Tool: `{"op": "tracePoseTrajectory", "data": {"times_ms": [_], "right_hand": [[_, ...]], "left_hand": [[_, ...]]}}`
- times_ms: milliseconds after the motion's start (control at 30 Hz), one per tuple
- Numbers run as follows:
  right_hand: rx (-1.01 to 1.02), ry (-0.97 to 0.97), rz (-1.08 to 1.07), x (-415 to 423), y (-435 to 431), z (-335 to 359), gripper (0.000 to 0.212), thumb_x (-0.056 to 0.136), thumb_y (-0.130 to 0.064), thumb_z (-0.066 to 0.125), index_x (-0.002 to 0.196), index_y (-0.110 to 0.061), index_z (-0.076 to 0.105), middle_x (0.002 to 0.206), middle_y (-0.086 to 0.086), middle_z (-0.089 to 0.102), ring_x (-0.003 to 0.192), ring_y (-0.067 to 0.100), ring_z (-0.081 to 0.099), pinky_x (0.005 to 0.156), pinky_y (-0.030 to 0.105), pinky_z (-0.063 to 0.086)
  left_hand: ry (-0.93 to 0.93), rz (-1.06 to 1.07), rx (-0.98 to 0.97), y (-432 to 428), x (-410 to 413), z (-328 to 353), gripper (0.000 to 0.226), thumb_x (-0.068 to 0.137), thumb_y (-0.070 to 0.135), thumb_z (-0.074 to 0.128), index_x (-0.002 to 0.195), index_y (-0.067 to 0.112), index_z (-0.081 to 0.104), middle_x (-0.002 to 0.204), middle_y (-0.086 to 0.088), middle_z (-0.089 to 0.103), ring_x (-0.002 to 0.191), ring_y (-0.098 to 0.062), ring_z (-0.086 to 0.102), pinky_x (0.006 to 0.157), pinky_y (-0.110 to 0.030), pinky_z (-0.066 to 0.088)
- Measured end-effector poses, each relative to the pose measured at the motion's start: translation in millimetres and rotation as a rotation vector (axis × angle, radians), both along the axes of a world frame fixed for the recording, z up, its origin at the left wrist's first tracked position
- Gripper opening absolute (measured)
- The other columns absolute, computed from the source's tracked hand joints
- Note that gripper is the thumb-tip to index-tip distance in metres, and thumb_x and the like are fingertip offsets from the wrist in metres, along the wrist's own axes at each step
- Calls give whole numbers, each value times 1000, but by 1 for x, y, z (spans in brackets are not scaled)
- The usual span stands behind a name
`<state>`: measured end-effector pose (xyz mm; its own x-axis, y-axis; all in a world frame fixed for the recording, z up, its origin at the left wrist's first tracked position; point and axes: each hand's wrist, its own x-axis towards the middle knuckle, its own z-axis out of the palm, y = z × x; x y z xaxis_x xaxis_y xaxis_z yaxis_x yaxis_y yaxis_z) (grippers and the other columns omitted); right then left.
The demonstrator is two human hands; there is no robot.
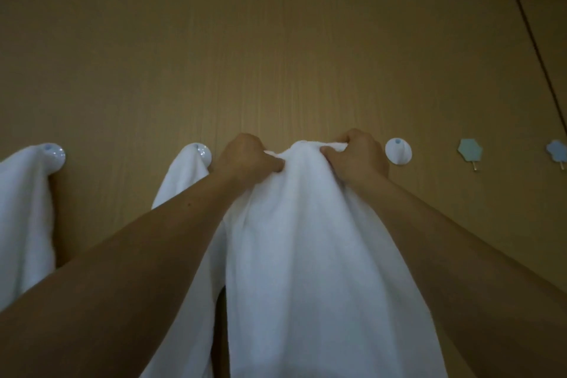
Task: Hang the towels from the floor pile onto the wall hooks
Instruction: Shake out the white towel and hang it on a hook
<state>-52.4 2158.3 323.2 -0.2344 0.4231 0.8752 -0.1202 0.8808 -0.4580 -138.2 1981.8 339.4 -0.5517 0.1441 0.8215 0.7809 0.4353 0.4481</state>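
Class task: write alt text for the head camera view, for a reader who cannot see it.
Two bare hands, left hand and right hand, bunch the top of a white towel against a tan wall. Two hung towels are to the left; an empty white hook is to the right.

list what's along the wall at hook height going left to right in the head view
first hung towel on its round white hook → second hung towel on its hook → left hand → held towel → right hand → bare round white hook → hexagon hook → flower-shaped hook
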Motion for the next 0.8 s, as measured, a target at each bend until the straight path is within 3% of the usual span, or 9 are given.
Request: {"op": "tracePoseTrajectory", "data": {"times_ms": [100, 167, 233, 300, 367, 467, 533, 600, 800], "right_hand": [[163, 137, -238, -1, -7, -7, 37, 79, -36, 68, 114, -26, 59, 123, 1, 52, 114, 24, 46, 90, 36, 33], [337, 233, -355, -2, -14, -13, 36, 80, -31, 69, 116, -27, 62, 123, 3, 50, 113, 26, 43, 95, 38, 30], [463, 190, -298, -3, -15, -20, 25, 88, -29, 62, 112, -24, 67, 112, 4, 55, 104, 25, 47, 90, 37, 37], [460, 80, -133, -6, -11, -28, 24, 95, -25, 53, 110, -20, 70, 100, 5, 59, 95, 22, 51, 82, 36, 43], [393, 33, 37, -6, -9, -34, 26, 98, -23, 50, 112, -18, 70, 93, 6, 60, 89, 20, 54, 78, 34, 46], [272, 20, 277, -3, -9, -36, 28, 98, -23, 47, 92, -21, 74, 84, 2, 60, 76, 12, 53, 65, 25, 40], [180, 12, 397, 1, -11, -37, 32, 96, -28, 46, 69, -30, 63, 77, -3, 53, 67, 6, 47, 61, 23, 33], [139, -55, 391, 5, -16, -38, 21, 92, -37, 50, 78, -30, 64, 89, -3, 53, 75, 6, 51, 63, 23, 35], [10, -155, 351, 9, -33, -43, 18, 85, -31, 60, 93, -15, 61, 90, 1, 66, 85, 20, 65, 75, 38, 54]], "left_hand": [[65, 145, -105, 2, 14, -4, 50, 61, 55, 73, 90, 18, 57, 82, 3, 62, 71, -15, 59, 62, -31, 49], [354, 380, -157, 10, 18, -9, 52, 67, 56, 66, 103, 23, 49, 93, 3, 56, 82, -20, 54, 67, -31, 37], [711, 572, -236, 17, 21, -19, 42, 79, 42, 60, 116, 25, 50, 106, -2, 52, 95, -25, 47, 74, -34, 26], [858, 536, -361, 21, 17, -31, 35, 90, 28, 51, 123, 19, 55, 108, -6, 53, 95, -24, 45, 74, -31, 24], [739, 262, -357, 21, 15, -40, 29, 97, 20, 45, 120, 10, 58, 102, -9, 55, 87, -19, 45, 70, -24, 27], [441, -35, -248, 17, 24, -36, 32, 98, 24, 42, 85, 5, 64, 80, -5, 53, 64, -10, 44, 56, -18, 32], [259, -166, -171, 13, 34, -27, 38, 92, 26, 45, 59, 9, 52, 62, -1, 50, 53, -10, 41, 51, -25, 31], [151, -217, -137, 12, 46, -23, 40, 85, 26, 52, 48, 15, 43, 49, 6, 43, 45, -7, 37, 45, -21, 28], [-121, -258, -113, 19, 58, -44, 22, 88, 18, 55, 67, 11, 53, 64, 0, 54, 56, -10, 51, 40, -15, 34]]}}
